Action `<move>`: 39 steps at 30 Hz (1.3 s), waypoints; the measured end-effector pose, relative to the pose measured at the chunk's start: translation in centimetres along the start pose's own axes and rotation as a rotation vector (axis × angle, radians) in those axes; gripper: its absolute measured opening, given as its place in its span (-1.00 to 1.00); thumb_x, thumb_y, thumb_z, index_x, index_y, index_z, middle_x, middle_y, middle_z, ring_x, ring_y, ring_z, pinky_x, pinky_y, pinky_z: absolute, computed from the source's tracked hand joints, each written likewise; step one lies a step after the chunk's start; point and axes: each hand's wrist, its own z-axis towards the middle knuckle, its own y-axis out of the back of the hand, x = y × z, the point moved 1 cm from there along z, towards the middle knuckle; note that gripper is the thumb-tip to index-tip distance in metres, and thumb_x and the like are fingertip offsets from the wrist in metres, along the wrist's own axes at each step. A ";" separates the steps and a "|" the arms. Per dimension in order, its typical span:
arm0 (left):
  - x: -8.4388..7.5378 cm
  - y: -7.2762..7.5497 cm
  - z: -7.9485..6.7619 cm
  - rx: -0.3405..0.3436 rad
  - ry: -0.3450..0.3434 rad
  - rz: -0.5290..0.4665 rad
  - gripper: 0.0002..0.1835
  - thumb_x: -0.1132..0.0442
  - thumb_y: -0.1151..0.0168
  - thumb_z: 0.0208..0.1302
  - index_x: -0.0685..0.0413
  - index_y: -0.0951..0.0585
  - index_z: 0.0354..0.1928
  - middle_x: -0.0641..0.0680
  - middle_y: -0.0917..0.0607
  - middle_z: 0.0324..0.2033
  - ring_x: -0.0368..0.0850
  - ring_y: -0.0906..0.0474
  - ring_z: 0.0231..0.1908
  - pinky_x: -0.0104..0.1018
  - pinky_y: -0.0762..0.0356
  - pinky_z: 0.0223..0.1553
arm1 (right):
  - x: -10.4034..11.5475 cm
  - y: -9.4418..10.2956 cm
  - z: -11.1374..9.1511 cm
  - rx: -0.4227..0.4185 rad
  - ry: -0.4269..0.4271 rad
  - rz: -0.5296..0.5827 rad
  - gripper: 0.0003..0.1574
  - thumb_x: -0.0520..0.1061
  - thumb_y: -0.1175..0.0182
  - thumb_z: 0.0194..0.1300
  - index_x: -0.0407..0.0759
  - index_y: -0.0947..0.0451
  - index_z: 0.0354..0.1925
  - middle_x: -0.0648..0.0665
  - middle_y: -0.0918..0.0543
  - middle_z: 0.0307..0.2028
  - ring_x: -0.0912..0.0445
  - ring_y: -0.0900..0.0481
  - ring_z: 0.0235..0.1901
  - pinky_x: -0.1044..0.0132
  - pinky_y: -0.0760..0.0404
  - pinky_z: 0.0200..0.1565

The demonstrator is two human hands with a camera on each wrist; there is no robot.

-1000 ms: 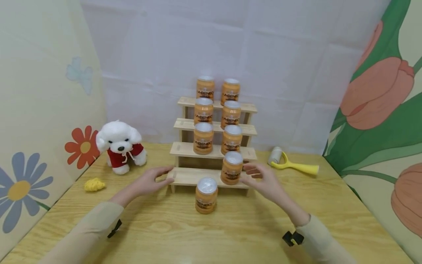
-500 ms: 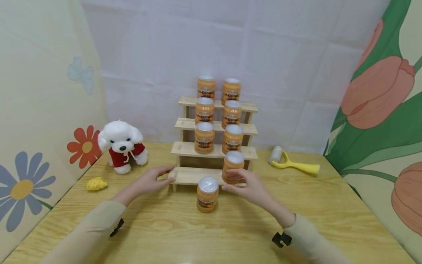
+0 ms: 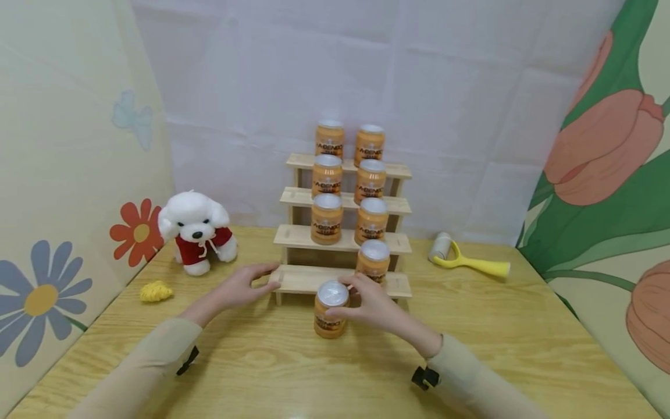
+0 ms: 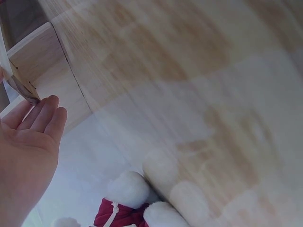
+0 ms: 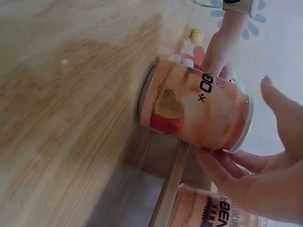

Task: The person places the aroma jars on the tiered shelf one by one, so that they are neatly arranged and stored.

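Note:
An orange can (image 3: 331, 311) with a silver lid stands upright on the table in front of a stepped wooden rack (image 3: 303, 279). My right hand (image 3: 374, 308) is at this can's right side, thumb and fingers spread about it. In the right wrist view the fingertips (image 5: 206, 153) are close against the can (image 5: 199, 106), while the thumb stands apart from it. My left hand (image 3: 238, 288) holds the left end of the rack's lowest step between thumb and fingers; in the left wrist view its fingertips (image 4: 52, 101) meet the wood. Another orange can (image 3: 373, 262) stands on that step's right half.
Orange cans stand in pairs on the three upper steps, such as one can (image 3: 327, 218). A white toy dog (image 3: 191, 227) in red and a yellow yarn bundle (image 3: 155, 291) lie left. A yellow-handled roller (image 3: 471, 265) lies right. White cloth (image 3: 235, 87) hangs behind.
My right hand has moved away from the can on the lowest step, leftward and toward me, to the can on the table. My left hand stays at the rack.

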 end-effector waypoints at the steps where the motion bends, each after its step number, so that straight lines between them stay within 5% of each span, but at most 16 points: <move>1: 0.0 0.0 0.0 -0.001 0.000 0.000 -0.34 -0.04 -0.09 0.35 0.31 -0.33 0.30 0.34 -0.42 0.23 0.28 -0.37 0.20 0.12 -0.39 0.18 | 0.0 -0.1 0.2 -0.003 0.000 0.002 -0.24 0.15 -0.37 0.06 -0.15 -0.44 0.16 -0.08 -0.54 -0.03 0.08 -0.52 -0.06 0.16 -0.59 -0.04; 18: 0.1 -0.4 0.2 -0.027 -0.020 0.016 -0.36 -0.01 -0.12 0.33 0.33 -0.36 0.28 0.34 -0.45 0.20 0.27 -0.41 0.17 0.12 -0.39 0.18 | 0.0 -0.7 0.7 0.063 0.099 -0.012 -0.18 0.05 -0.34 0.14 -0.23 -0.33 0.29 -0.15 -0.52 0.09 0.05 -0.50 0.01 0.28 -0.57 -0.02; 24: 0.2 -0.4 0.1 -0.027 -0.022 0.012 -0.36 0.00 -0.12 0.33 0.34 -0.36 0.27 0.35 -0.45 0.20 0.28 -0.41 0.17 0.11 -0.40 0.17 | 0.3 -1.5 0.8 0.068 -0.020 0.012 -0.04 0.16 -0.35 0.09 -0.24 -0.26 0.31 -0.18 -0.47 0.17 0.01 -0.47 0.12 0.11 -0.51 0.10; 39: 0.3 -0.3 0.1 -0.048 -0.023 0.021 -0.37 0.00 -0.13 0.33 0.32 -0.37 0.27 0.35 -0.45 0.19 0.28 -0.42 0.16 0.12 -0.42 0.16 | 1.1 -2.2 1.2 0.000 0.006 0.070 -0.28 0.11 -0.44 -0.01 -0.15 -0.49 0.09 -0.06 -0.63 -0.09 0.19 -0.57 -0.19 0.44 -0.56 -0.22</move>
